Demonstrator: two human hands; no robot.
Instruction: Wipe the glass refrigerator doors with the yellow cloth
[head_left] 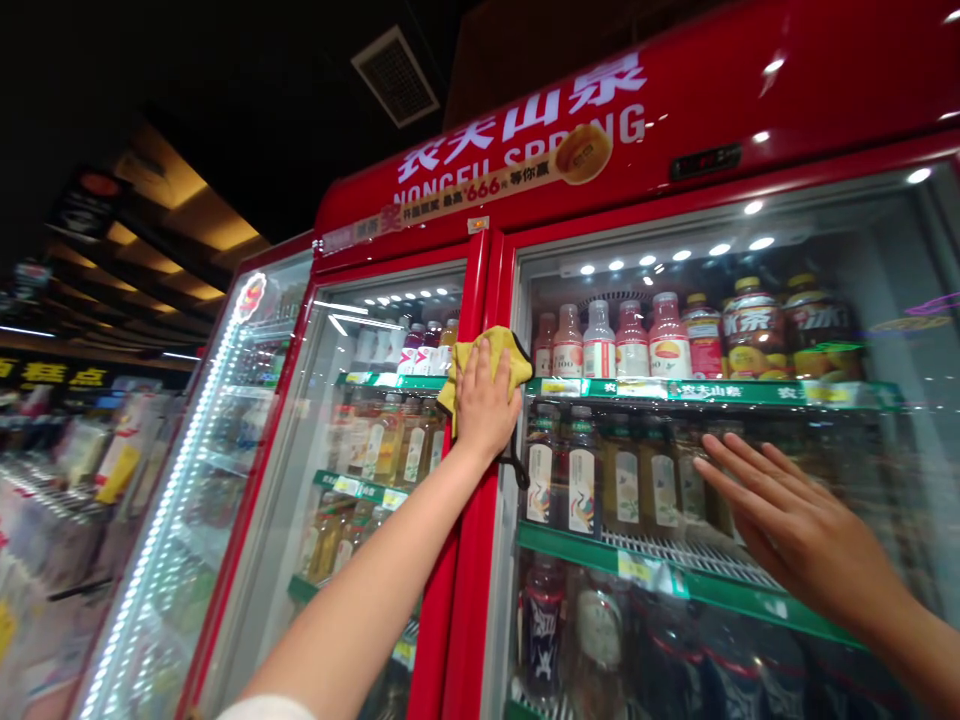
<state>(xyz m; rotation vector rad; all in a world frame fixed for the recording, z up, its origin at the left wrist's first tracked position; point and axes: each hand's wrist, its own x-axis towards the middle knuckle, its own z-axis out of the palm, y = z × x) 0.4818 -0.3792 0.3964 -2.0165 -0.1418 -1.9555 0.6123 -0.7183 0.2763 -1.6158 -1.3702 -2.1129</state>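
Observation:
My left hand (486, 400) lies flat on a crumpled yellow cloth (469, 372), pressing it to the upper right of the left glass door of a red double-door drinks cooler (469, 600). A black door handle (516, 468) hangs just below that hand. My right hand (795, 510) is open with its fingers spread, at or very near the glass of the right door (750, 480). Whether it touches the glass I cannot tell. Behind the glass, bottled drinks (615, 345) stand on green-edged shelves.
A red header panel (517, 130) reading Nongfu Spring tops the cooler. A lit LED strip (172, 480) runs down its left side. Packaged goods on shop shelves (67, 480) stand further left, under a dark ceiling with a vent (395, 76).

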